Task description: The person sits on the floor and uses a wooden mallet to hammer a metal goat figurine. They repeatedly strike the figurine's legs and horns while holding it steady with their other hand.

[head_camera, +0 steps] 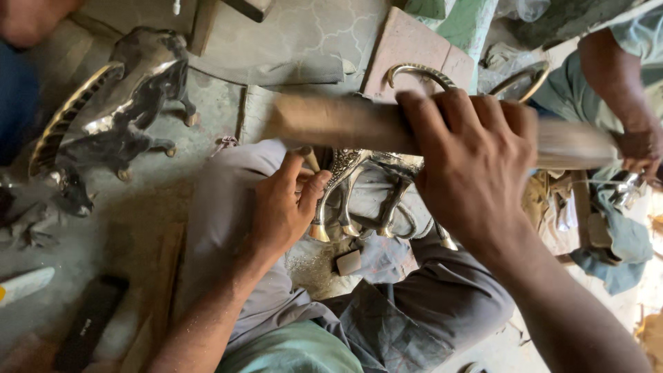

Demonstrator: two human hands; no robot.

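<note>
Fingers: my right hand [476, 166] wrapped tight round a blurred wooden mallet [345, 123]; my left hand [283, 207] pinching the leg of a silvery metal animal figure [366, 190] on my lap. Best practice, I judge: keep the figure braced, blows short. Nearby: darker horse figure [117, 103].

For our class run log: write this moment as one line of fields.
left hand: steadies metal horse figure on lap | right hand: grips blurred wooden block above it | nearby: dark horse figure on floor
</note>
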